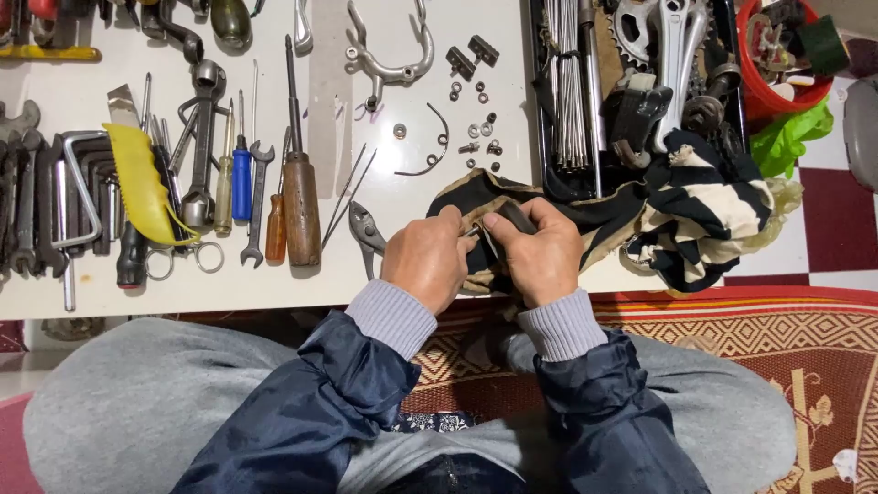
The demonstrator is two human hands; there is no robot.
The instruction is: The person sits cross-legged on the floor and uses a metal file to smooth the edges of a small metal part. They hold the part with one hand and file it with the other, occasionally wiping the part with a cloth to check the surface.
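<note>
Nearest the camera are grey trousers and dark blue jacket sleeves with grey cuffs, so the person is sitting low on a patterned red mat (732, 338), right up against the near edge of the white counter (55, 91).

Both hands meet at that near edge. The left hand (426, 261) and right hand (541, 254) are curled shut around a small metal part (487, 236) bundled in a black and cream rag (512, 215). The cloth sits between skin and metal, looks like it's there for grip or to take grease off. Can't make out exactly what the part is, the fingers cover most of it.

Just left of the hands lie pliers (366, 233), close enough to grab. Further left, screwdrivers, spanners and hex keys (82, 187) are laid side by side, handles toward the person.

Further back in the middle, nuts and washers (480, 128) sit in a loose cluster beside a brake caliper arm (389, 59). To the right is a black tray with spokes (567, 82) and a crank arm (677, 55), and a red tub (777, 91) in the far right corner.
</note>
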